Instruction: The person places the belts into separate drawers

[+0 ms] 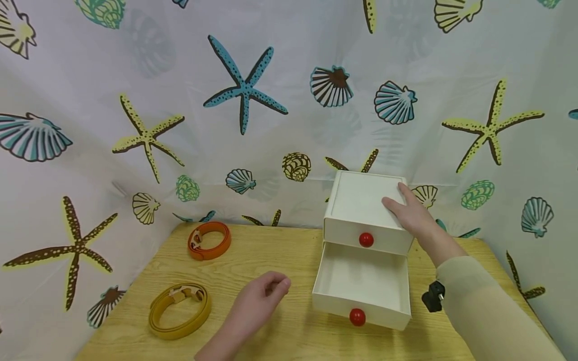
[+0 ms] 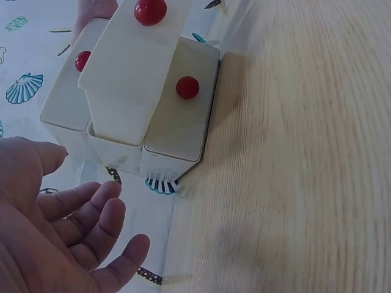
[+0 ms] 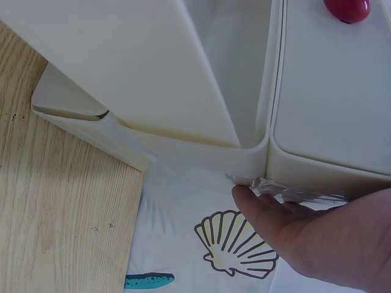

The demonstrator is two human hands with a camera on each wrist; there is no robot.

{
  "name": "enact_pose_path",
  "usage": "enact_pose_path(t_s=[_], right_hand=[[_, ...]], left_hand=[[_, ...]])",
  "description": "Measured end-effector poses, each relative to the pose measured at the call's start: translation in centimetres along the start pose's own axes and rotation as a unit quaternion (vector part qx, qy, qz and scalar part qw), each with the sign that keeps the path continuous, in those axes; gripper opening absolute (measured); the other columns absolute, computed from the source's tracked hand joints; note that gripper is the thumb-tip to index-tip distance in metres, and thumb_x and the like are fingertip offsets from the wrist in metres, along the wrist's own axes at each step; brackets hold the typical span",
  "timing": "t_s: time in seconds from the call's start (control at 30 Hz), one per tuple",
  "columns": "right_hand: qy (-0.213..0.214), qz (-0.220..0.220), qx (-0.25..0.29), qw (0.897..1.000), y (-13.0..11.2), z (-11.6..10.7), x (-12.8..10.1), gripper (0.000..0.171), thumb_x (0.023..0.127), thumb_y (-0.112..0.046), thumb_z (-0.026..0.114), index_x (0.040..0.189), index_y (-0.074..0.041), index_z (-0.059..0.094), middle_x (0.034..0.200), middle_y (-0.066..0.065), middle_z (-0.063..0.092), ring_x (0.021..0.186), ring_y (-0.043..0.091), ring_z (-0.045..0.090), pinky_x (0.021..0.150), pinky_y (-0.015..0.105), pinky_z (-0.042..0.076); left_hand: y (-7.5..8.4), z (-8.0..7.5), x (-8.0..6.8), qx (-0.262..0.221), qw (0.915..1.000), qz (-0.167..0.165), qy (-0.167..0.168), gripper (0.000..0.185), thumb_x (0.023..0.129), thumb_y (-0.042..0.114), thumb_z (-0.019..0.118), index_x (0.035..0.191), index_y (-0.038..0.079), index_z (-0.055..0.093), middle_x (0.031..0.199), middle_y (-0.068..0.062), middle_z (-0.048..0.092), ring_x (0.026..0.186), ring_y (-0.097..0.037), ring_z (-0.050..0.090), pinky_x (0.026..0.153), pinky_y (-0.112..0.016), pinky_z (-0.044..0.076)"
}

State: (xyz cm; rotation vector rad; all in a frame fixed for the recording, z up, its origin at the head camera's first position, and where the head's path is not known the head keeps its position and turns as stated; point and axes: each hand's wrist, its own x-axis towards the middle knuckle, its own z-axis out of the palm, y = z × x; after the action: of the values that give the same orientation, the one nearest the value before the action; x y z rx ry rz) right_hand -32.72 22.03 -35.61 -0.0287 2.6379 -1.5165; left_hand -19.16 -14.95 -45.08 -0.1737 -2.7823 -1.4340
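A small white chest of drawers (image 1: 361,198) with red round knobs stands on the right of the table. Its middle drawer (image 1: 329,303) is pulled far out, and the inside that shows is bare. My right hand (image 1: 413,214) rests against the chest's upper right edge, thumb on the top and fingers along the side. In the right wrist view these fingers (image 3: 259,217) lie straight against the side wall. My left hand (image 1: 258,300) hovers left of the drawer, fingers loosely curled around nothing. From the left wrist the bottom drawer (image 2: 183,116) appears closed.
On the table's left lie an orange coiled belt (image 1: 209,253) at the back and a mustard-yellow coiled belt (image 1: 180,328) nearer me. A white curtain (image 1: 293,125) printed with shells and starfish encloses the wooden table (image 1: 253,250) behind and at the sides.
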Motion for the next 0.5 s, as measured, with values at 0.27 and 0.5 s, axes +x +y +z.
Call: enact_pose_path(t_s=[0.27, 0.5], right_hand=[[-0.001, -0.001, 0.001, 1.0, 0.0, 0.0, 0.0, 0.089, 0.116, -0.052, 0.049, 0.178, -0.022, -0.007, 0.183, 0.021, -0.009, 0.166, 0.051, -0.003, 0.127, 0.077, 0.008], [0.0, 0.002, 0.0, 1.0, 0.1, -0.1, 0.0, 0.089, 0.115, -0.053, 0.049, 0.178, -0.023, -0.007, 0.183, 0.022, -0.008, 0.166, 0.052, -0.001, 0.126, 0.078, 0.01]], left_hand=[[-0.7, -0.6, 0.7, 0.072, 0.9963, 0.031, 0.036, 0.045, 0.112, 0.048, 0.065, 0.134, 0.011, 0.076, 0.111, 0.005, 0.074, 0.095, -0.013, 0.067, 0.085, -0.045, 0.059], [-1.1, -1.1, 1.1, 0.127, 0.9892, 0.05, 0.052, 0.046, 0.112, 0.045, 0.066, 0.141, 0.01, 0.072, 0.121, -0.003, 0.074, 0.11, -0.026, 0.072, 0.094, -0.052, 0.06]])
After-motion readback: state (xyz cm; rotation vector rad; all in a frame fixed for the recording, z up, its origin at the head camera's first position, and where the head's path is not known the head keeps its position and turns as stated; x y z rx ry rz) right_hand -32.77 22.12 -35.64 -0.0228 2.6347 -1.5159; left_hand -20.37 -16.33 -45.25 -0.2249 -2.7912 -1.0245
